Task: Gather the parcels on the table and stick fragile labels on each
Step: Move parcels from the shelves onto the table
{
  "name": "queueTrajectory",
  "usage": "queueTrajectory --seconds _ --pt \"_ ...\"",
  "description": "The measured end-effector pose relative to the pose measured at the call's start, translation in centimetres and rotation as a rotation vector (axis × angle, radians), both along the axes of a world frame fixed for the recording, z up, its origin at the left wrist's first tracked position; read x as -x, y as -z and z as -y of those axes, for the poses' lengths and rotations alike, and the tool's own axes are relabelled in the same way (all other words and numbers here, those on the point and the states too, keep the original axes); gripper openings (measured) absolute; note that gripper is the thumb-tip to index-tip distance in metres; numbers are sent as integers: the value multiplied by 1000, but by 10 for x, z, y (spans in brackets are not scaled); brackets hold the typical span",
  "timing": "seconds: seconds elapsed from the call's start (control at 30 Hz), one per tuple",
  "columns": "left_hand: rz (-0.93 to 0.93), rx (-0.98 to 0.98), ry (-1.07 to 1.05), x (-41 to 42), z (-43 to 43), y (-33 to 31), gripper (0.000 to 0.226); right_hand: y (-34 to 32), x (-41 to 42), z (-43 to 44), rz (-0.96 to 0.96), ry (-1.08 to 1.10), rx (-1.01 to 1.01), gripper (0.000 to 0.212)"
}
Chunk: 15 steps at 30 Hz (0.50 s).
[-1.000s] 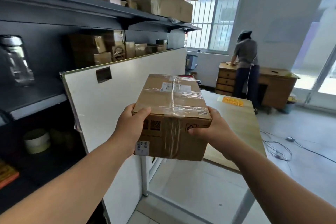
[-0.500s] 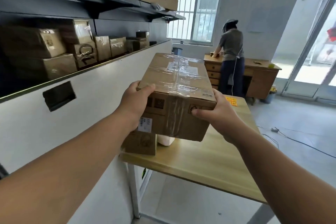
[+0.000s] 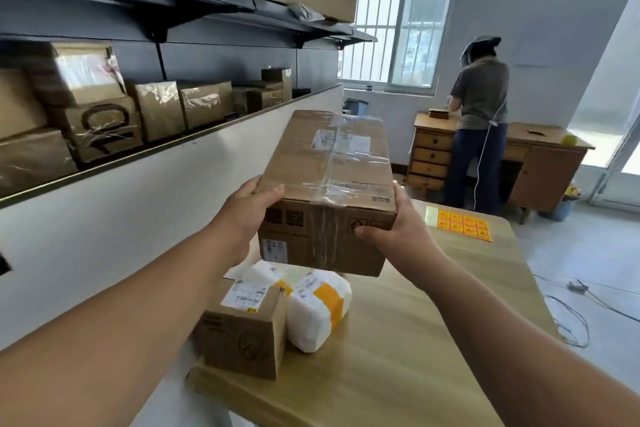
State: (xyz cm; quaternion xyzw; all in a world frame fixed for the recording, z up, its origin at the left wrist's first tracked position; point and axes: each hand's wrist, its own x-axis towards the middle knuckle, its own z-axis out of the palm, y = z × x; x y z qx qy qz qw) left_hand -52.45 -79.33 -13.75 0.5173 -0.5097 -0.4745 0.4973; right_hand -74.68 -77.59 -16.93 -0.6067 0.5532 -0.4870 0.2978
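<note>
I hold a long taped cardboard parcel (image 3: 329,184) in the air over the wooden table (image 3: 398,357). My left hand (image 3: 247,215) grips its near left corner and my right hand (image 3: 394,225) grips its near right corner. Below it on the table sit a small cardboard parcel (image 3: 242,329) with a white shipping label and a white padded parcel (image 3: 317,308) with orange tape, side by side. A sheet of orange fragile labels (image 3: 464,227) lies at the table's far right corner.
A white partition (image 3: 138,218) runs along the table's left side, with dark shelves of cardboard boxes (image 3: 104,114) behind it. Another person (image 3: 479,121) stands at a wooden desk (image 3: 540,163) by the window. Cables (image 3: 571,308) lie on the floor at right.
I have stepped closer to the table with the long parcel held out. The two parcels on the table and the label sheet have come into fuller view below it.
</note>
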Motion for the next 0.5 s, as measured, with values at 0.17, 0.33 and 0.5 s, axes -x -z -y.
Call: queueTrajectory --seconds 0.17,0.33,0.5 --pt "-45 -150 6 -3 52 25 24 30 0 47 -36 -42 -63 75" --pt "-87 -240 -13 -18 93 50 26 53 -17 79 -39 -29 -133 79" --pt "-54 -307 -5 -38 119 74 43 74 -40 96 -56 18 -209 75"
